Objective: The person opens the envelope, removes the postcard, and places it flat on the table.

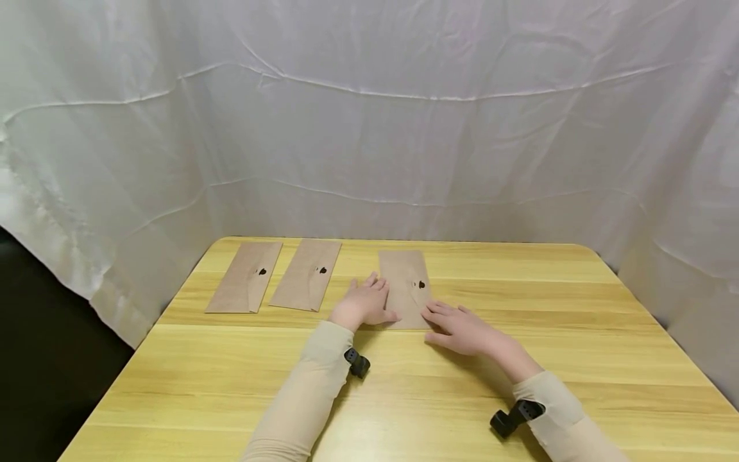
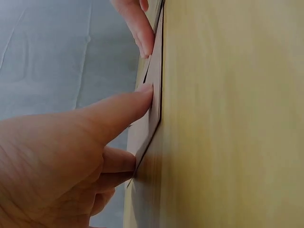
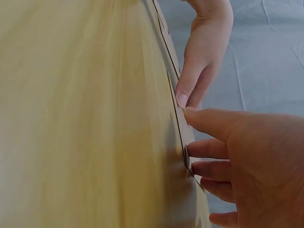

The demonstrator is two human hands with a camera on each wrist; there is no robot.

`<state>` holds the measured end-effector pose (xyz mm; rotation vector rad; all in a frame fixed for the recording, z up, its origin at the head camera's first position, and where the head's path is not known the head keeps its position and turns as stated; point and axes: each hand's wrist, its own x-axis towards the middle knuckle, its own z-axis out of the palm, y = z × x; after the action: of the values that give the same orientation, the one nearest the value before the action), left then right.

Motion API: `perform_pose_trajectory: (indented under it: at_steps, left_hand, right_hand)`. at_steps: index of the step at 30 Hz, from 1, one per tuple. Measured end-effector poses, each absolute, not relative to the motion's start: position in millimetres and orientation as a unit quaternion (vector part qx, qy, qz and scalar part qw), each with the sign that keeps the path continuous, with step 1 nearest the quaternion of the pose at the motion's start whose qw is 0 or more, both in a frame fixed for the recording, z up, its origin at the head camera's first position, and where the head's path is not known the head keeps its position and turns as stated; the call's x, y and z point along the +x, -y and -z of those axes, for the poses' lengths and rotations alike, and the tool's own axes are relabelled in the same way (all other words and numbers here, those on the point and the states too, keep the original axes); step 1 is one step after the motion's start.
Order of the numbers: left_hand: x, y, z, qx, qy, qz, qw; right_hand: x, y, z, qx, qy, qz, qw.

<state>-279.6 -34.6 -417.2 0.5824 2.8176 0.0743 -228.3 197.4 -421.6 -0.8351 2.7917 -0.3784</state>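
A brown paper envelope (image 1: 404, 269) with a dark mark on its flap lies flat on the table between the two hands. My left hand (image 1: 366, 304) rests at its left edge, fingers stretched forward and thumb laid on the near part of its face. Up close in the left wrist view, that thumb (image 2: 128, 107) touches the envelope (image 2: 154, 90). At the near right corner, my right hand (image 1: 458, 328) touches the edge with extended fingers. The right wrist view shows its fingertips (image 3: 192, 148) against the envelope's side. Neither hand curls round it.
Two similar brown envelopes, one at the far left (image 1: 239, 282) and one beside it (image 1: 301, 277), lie on the wooden table (image 1: 554, 308). A pale curtain (image 1: 404, 141) hangs behind the table. Each wrist wears a small black camera.
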Motion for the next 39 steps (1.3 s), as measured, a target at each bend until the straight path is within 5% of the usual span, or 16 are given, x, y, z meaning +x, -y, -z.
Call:
perform_pose_trajectory:
  at_steps: [39]
  left_hand:
    - [-242.2,-59.8,411.5,0.234,-0.964,0.049,0.120]
  right_hand:
    - [-181.4,-282.5,418.7,-0.265,-0.955,0.129,0.022]
